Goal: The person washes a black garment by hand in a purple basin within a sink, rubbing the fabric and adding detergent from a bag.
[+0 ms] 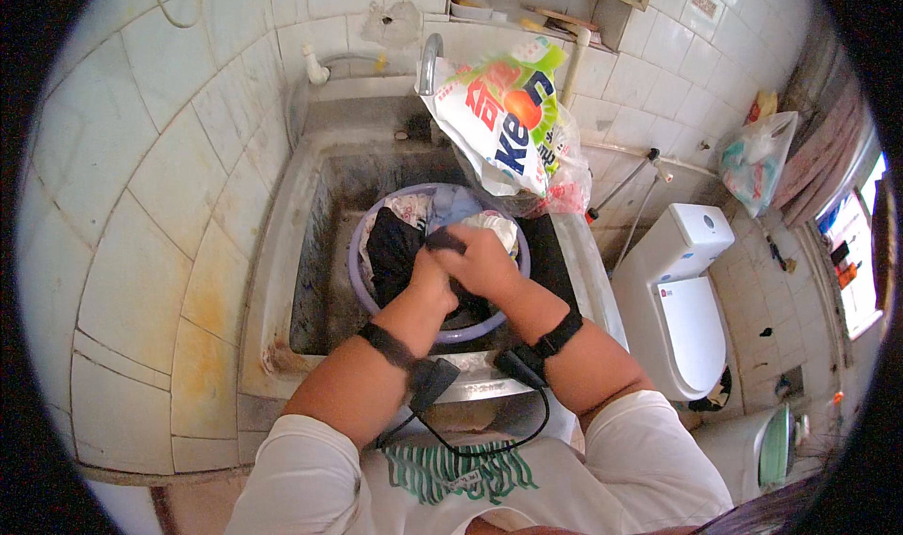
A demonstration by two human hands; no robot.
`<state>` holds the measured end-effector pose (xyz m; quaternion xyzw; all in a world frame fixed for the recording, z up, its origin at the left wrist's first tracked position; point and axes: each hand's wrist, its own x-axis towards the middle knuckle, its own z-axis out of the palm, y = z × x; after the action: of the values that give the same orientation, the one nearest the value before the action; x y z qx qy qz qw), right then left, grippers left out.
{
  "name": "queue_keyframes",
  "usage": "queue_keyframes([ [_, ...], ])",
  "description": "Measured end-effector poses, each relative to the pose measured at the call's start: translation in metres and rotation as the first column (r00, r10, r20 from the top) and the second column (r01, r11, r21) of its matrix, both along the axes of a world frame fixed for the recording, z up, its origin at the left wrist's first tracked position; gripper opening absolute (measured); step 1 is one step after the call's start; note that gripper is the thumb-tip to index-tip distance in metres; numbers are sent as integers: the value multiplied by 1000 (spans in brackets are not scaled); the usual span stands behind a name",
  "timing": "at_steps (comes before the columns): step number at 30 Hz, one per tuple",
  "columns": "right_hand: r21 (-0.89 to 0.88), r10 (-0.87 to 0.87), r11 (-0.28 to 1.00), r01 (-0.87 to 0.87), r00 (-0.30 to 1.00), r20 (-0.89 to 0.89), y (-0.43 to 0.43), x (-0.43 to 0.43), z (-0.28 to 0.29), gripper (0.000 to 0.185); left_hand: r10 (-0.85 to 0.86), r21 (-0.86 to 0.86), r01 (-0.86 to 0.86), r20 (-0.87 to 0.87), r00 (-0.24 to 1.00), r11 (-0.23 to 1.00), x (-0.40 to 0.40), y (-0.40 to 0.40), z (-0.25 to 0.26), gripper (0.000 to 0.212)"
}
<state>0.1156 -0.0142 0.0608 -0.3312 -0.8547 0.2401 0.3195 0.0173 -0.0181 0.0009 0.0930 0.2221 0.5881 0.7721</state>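
Note:
Over a lavender plastic basin [356, 274], my right hand [483, 256] is closed around black cloth [396, 256]. Some of that cloth sticks out past its fingers. Pressed against it is my left hand [432, 277], also gripping the black cloth, its fingers largely hidden by the right one. The cloth hangs into the basin on the left and shows dark below my wrists. Behind it in the basin lie a pale blue garment [451, 207], a white patterned cloth [408, 207] and a cream-white cloth [497, 228].
The basin stands in a stained sink [321, 253] under a metal faucet [430, 55]. A large printed detergent bag [518, 122] leans at the sink's back right. Right of the sink is a white toilet [695, 330]; a plastic bag [758, 161] hangs beyond. Tiled wall [134, 267] borders the left.

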Motion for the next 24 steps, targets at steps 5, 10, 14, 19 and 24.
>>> queue_keyframes([
  [5, -144, -259, 958, 247, 963, -74, 37, 19, -21, 30, 64, -160, -116, -295, 953, 980, 19, -25, 60, 28],
  [10, 14, -138, 990, 140, 986, -91, 6, 5, -7, 26, 93, -104, -113, -176, 980, 988, 7, -18, 46, 29],
  [14, 48, 7, 999, -4, 997, -78, -5, 0, 2, 26, 128, 39, -132, 81, 988, 991, -1, -23, 28, 30],
  [19, -128, -227, 968, 214, 969, -97, 27, 12, -12, 27, 24, -93, -40, -165, 986, 995, 7, -8, 35, 28],
  [24, 6, -234, 972, 235, 969, -72, 15, 11, -11, 27, 35, -175, -79, -245, 969, 981, 8, -17, 44, 32],
])
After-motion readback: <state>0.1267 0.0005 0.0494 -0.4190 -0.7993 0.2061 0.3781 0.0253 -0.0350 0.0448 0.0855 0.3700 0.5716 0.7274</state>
